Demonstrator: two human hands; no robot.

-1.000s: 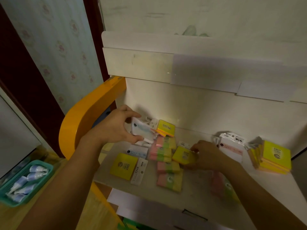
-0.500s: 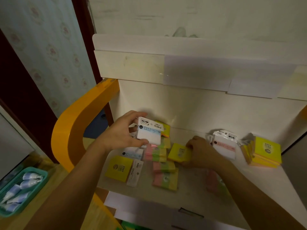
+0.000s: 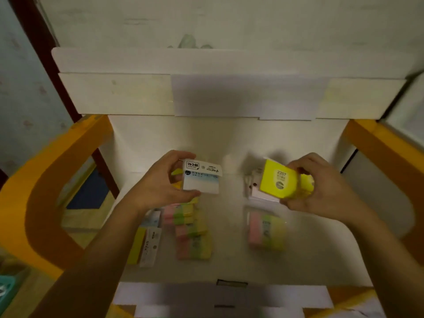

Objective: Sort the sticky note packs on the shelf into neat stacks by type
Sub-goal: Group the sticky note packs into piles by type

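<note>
A small stationery shop or a home storeroom is suggested. A white display shelf (image 3: 229,267) with orange side frames (image 3: 39,180) is stocked with packaged sticky note packs (image 3: 193,243), still in retail wrapping. Patterned wallpaper (image 3: 27,106) is seen at the left, and a teal basket (image 3: 5,292) at the lower left corner.

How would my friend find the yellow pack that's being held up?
Look at the white shelf between the orange side rails. Above its right half, the right hand grips a bright yellow sticky note pack. Unlike the pink-green-yellow striped packs lying flat below, it is plain yellow and printed "2207".
</note>
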